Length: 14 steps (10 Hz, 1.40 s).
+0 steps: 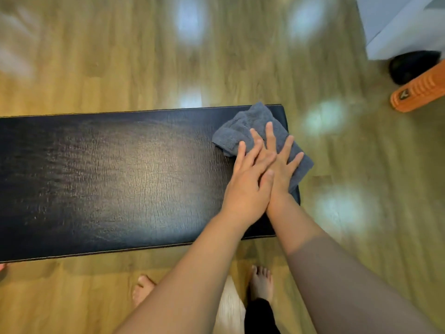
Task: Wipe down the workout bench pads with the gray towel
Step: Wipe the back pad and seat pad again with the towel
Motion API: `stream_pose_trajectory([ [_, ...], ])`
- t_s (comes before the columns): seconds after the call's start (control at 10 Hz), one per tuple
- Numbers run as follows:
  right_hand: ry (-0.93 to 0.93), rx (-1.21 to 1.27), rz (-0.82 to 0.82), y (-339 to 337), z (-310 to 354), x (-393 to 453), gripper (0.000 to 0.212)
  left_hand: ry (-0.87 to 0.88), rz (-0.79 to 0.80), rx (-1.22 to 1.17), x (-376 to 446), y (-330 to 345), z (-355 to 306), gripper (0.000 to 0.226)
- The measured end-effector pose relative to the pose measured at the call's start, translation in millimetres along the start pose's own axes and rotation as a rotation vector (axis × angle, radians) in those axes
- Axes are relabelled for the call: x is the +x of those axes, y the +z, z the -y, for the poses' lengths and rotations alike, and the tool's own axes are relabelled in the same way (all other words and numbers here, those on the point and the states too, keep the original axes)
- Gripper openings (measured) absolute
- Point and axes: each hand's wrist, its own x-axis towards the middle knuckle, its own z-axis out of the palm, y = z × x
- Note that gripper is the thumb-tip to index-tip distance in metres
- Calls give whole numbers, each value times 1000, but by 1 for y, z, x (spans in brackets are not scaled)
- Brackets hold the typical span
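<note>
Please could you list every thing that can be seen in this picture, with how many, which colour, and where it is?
bench pad: one, black, across the left and middle of the view
gray towel: one, gray, bunched on the pad's right end, one corner over the edge
foam roller: one, orange, ridged, on the floor at the right edge
dark round object: one, black, behind the roller; too blurred to identify
white furniture: one, white, upper right corner
floor: wood-look, tan
left hand: flat, lying over the right hand
right hand: flat on the towel
feet: two, bare, below the pad
</note>
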Motion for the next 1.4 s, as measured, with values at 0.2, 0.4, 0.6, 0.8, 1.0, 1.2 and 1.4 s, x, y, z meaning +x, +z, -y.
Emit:
stream_pose_trajectory([
  [0.2,73,70,68,-2,-20,-11,62,-115,115,-110,-17,5,-3,48],
  [0.4,133,94,-7,-2,-10,-11,69,-241,-84,35,-78,-69,66,42],
  [0.6,267,141,-86,-3,20,-5,62,-587,-660,306,-152,-232,173,47],
  [0.8,273,175,-132,10,119,-11,63,-1053,-993,386,-221,-371,257,59],
  [1.0,82,162,-120,44,287,-36,66,-1179,-1113,95,-250,-425,299,64],
  [1.2,-133,112,-109,75,433,-69,68,-1156,-1009,12,-257,-425,290,75],
  [1.4,-341,63,-71,94,533,-96,71,-1276,-925,-195,-269,-447,295,62],
])
